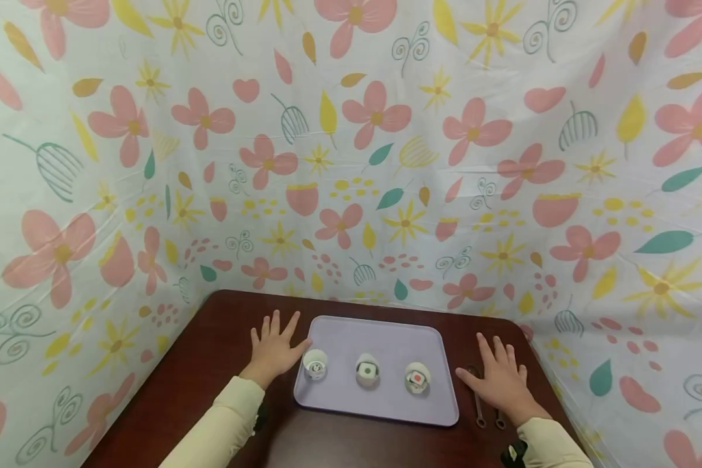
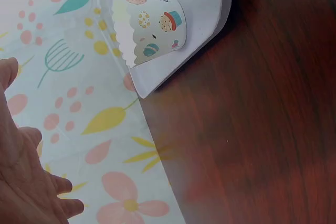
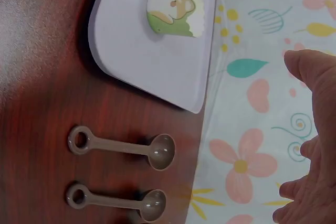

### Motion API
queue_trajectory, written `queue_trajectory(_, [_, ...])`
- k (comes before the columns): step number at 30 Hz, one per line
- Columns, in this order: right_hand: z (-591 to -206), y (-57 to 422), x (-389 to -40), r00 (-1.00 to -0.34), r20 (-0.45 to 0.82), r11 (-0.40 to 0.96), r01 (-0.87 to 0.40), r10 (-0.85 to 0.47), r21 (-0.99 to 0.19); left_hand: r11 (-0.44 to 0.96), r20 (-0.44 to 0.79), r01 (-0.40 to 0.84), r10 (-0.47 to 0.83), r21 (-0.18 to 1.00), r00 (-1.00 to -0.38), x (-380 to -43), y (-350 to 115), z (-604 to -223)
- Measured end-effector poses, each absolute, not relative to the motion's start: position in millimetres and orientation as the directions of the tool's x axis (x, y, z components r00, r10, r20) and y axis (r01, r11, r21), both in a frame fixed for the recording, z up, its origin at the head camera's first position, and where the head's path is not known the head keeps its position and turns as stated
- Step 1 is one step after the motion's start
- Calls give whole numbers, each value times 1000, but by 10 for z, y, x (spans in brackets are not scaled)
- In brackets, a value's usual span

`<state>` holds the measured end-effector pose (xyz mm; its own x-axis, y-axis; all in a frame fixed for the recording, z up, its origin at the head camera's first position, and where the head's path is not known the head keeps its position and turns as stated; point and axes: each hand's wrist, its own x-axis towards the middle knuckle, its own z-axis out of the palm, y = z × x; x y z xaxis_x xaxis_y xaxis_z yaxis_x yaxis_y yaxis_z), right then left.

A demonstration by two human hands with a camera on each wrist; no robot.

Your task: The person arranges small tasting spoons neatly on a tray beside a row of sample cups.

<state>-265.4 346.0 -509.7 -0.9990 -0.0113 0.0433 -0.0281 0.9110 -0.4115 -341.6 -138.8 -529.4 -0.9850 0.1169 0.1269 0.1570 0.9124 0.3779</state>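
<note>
My left hand (image 1: 273, 351) is spread, fingers straight, by the left edge of a lavender tray (image 1: 380, 404), thumb close to a paper baking cup (image 1: 314, 365). In the left wrist view this cup (image 2: 157, 27) has cupcake prints and a scalloped rim. A second paper cup (image 1: 367, 379) in the middle shows a white piece with a green dot; the right paper cup (image 1: 417, 387) shows one with a red dot. Beyond the tray's right edge my right hand (image 1: 499, 380) is spread above two brown measuring spoons (image 3: 123, 146). Neither hand holds anything.
The tray lies on a dark reddish-brown table (image 1: 169, 403). Behind the table and at its sides hangs a white floral-print sheet (image 1: 351, 162). In the right wrist view both spoons lie side by side on the wood, apart from the tray.
</note>
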Motion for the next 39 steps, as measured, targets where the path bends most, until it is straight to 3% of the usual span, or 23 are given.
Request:
queue_trajectory(8, [-5166,3476,-2651,-996,84,894,-63,-28,-444,877,211,183,96,445,-973,-3385,-1382,-5408])
queue_trajectory(17, [-5308,3424,-2662,-995,93,877,-13,37,-481,812,207,130,11,570,-978,-3356,-1369,-5548])
queue_trajectory(39, [-5892,3136,-2653,-979,132,870,72,155,-488,690,100,1,-103,724,-990,-3277,-1295,-5954])
